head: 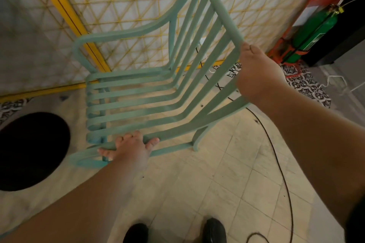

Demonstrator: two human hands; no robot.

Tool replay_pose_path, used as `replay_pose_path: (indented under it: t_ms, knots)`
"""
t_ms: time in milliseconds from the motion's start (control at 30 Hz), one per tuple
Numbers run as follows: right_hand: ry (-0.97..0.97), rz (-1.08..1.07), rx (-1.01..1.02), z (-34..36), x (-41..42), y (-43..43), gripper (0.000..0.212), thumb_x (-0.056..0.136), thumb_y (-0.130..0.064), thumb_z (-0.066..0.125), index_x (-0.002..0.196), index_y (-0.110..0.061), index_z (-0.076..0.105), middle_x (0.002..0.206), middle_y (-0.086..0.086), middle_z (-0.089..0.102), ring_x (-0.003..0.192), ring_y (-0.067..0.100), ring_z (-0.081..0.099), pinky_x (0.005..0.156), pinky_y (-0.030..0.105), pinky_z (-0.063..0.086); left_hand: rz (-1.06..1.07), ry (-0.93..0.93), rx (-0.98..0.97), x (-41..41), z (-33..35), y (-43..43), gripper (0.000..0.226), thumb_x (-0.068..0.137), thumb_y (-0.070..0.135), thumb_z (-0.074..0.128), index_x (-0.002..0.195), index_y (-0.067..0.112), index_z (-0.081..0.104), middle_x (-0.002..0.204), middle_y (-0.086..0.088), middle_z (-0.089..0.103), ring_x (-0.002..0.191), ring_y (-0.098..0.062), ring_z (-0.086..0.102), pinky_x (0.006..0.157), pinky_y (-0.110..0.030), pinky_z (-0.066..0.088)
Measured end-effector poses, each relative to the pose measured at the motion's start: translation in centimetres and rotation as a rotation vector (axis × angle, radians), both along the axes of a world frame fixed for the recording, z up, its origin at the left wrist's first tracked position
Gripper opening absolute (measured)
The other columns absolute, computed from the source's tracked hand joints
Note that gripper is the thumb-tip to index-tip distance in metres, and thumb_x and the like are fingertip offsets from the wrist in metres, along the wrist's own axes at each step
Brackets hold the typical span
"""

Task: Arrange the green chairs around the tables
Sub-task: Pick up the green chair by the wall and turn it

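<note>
A person's left hand (pixel 131 148) curls over the near armrest (pixel 171 149) of a green slatted armchair (pixel 138 92), fingers wrapped round the rail. The right hand (pixel 258 75) clamps the top corner of the backrest, fingers hidden behind it. The chair sits before a yellow lattice screen (pixel 122 2) on beige floor tiles (pixel 197 183), beside a black cable (pixel 276 156).

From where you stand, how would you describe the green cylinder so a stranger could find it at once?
Follow the yellow lattice screen to its right end, beyond the pale green slatted chair. There a cylinder stands in a red frame on the patterned tiles. It alone is round, glossy and dark green.
</note>
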State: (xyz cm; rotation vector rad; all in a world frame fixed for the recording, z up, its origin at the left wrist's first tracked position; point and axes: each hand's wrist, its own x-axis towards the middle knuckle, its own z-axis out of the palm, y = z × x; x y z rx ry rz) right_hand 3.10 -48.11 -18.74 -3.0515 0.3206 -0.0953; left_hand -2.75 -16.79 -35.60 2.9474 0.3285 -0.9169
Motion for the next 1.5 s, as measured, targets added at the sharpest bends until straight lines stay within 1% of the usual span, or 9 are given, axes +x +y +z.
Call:
replay_pose_path:
  t_ms: [400,633,833,967,1100,1333,1400,1467,1500]
  knots:
    - [0.008,0.022,-0.056,-0.4,2.7,0.3,0.074,0.093,-0.001,0.046,0.160,-0.005,0.015,0.152,0.014,0.037,0.111,0.042,0.059,0.067,0.041,0.042,-0.019,0.013,-0.036,2.6,0.2,0.5,0.082,0.087,0.084,0.019,0.136,0.025,0.048,0.147,-0.008,0.045,0.142,-0.040,0.027,0.104,-0.089,0.004]
    - [0.000,0.016,-0.075,-0.5,4.5,0.5,0.074,0.093,0.001,0.042,0.161,-0.006,0.014,0.151,0.015,0.039,0.118,0.042,0.055,0.072,0.043,0.043,-0.042,-0.016,-0.051,4.4,-0.2,1.2,0.083,0.083,0.086,0.017,0.131,0.026,0.050,0.141,-0.006,0.047,0.140,-0.039,0.030,0.101,-0.090,0.003]
    - [-0.015,0.022,-0.080,-0.5,4.5,0.7,0.074,0.092,0.001,0.041,0.160,-0.007,0.013,0.145,0.016,0.042,0.105,0.040,0.058,0.065,0.042,0.041,-0.061,-0.015,-0.063,4.5,-0.3,1.5,0.085,0.080,0.088,0.014,0.130,0.028,0.048,0.141,-0.006,0.047,0.140,-0.039,0.030,0.100,-0.090,0.002]
    - [-0.002,0.015,-0.077,-0.3,4.3,0.9,0.076,0.091,0.001,0.042,0.161,-0.008,0.012,0.146,0.014,0.041,0.099,0.040,0.059,0.062,0.042,0.041,-0.072,-0.006,-0.080,4.5,-0.1,1.8,0.079,0.084,0.086,0.018,0.130,0.029,0.048,0.144,-0.004,0.046,0.142,-0.037,0.029,0.101,-0.090,0.002]
    - [0.027,-0.018,-0.082,-0.3,3.9,0.8,0.079,0.091,0.001,0.042,0.162,-0.012,0.009,0.149,0.014,0.039,0.106,0.042,0.059,0.065,0.044,0.042,-0.061,-0.002,-0.122,4.2,0.3,1.9,0.074,0.088,0.084,0.022,0.130,0.029,0.049,0.144,-0.003,0.046,0.143,-0.035,0.028,0.103,-0.089,0.003]
    - [0.055,-0.048,-0.118,-0.6,3.8,0.8,0.084,0.089,0.003,0.043,0.162,-0.012,0.005,0.150,0.014,0.037,0.103,0.040,0.060,0.062,0.043,0.041,-0.059,0.021,-0.138,4.3,0.2,2.1,0.068,0.089,0.082,0.024,0.122,0.030,0.051,0.141,0.000,0.047,0.142,-0.033,0.029,0.103,-0.089,0.000]
    - [0.078,-0.016,-0.115,-0.5,3.6,0.9,0.082,0.091,-0.001,0.045,0.162,-0.008,0.005,0.150,0.016,0.036,0.110,0.040,0.057,0.069,0.044,0.045,-0.059,0.029,-0.174,4.4,0.5,2.5,0.065,0.092,0.079,0.025,0.127,0.030,0.050,0.146,0.001,0.044,0.144,-0.032,0.027,0.104,-0.087,0.000]
    - [0.112,0.032,-0.096,0.0,3.0,0.8,0.078,0.096,-0.016,0.048,0.161,-0.006,0.006,0.156,0.019,0.028,0.129,0.042,0.046,0.092,0.050,0.046,-0.082,0.034,-0.216,4.0,1.4,3.1,0.070,0.094,0.077,0.026,0.145,0.032,0.040,0.159,0.003,0.033,0.150,-0.029,0.020,0.109,-0.082,0.001]
    - [0.139,0.067,-0.109,0.5,2.4,0.9,0.077,0.098,-0.027,0.047,0.160,-0.005,0.008,0.162,0.019,0.020,0.141,0.042,0.035,0.107,0.052,0.040,-0.105,0.026,-0.228,3.7,2.2,3.3,0.073,0.095,0.076,0.027,0.153,0.031,0.032,0.164,0.003,0.027,0.152,-0.028,0.017,0.114,-0.077,0.005]
